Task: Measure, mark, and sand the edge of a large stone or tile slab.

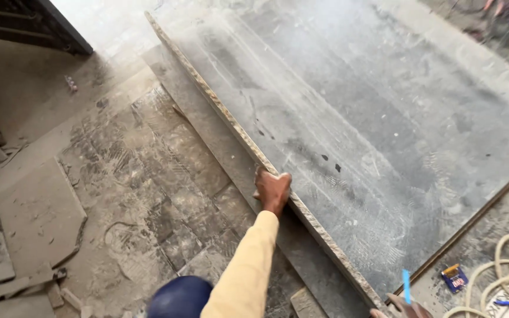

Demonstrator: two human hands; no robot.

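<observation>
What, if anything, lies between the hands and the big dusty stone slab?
Nothing visible. The left hand already grips the long edge of the stone slab directly, fingers curled over it. The right hand sits at the slab's near corner by a blue marker, mostly cut off by the picture's edge.

A dusty tiled floor (148, 176) fills the lower left; a dark metal gate (25, 23) stands upper left in daylight.

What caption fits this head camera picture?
Left hand grips the long edge of a dusty grey stone slab above a gritty floor.
</observation>
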